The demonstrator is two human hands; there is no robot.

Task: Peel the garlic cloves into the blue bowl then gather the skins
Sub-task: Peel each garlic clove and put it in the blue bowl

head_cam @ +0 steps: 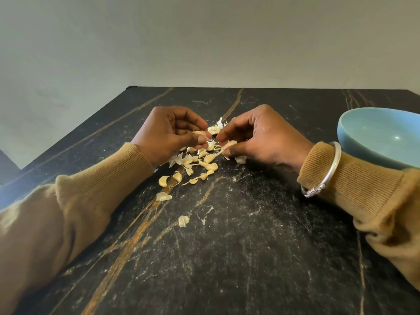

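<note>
My left hand (pixel 172 133) pinches a garlic clove (pixel 199 133) between thumb and fingers, just above the table. My right hand (pixel 261 137) pinches a strip of garlic skin (pixel 228 145) close beside it. Below and between the hands lies a pile of garlic cloves and skins (pixel 200 162) on the black marble table (pixel 227 258). A few loose skins (pixel 183 220) lie nearer to me. The blue bowl (pixel 384 135) stands at the right, behind my right wrist; the part of its inside that shows holds nothing.
A pale wall rises behind the table's far edge (pixel 227 88). The table's left edge runs diagonally past my left sleeve (pixel 68 201). A silver bangle (pixel 327 171) sits on my right wrist, close to the bowl.
</note>
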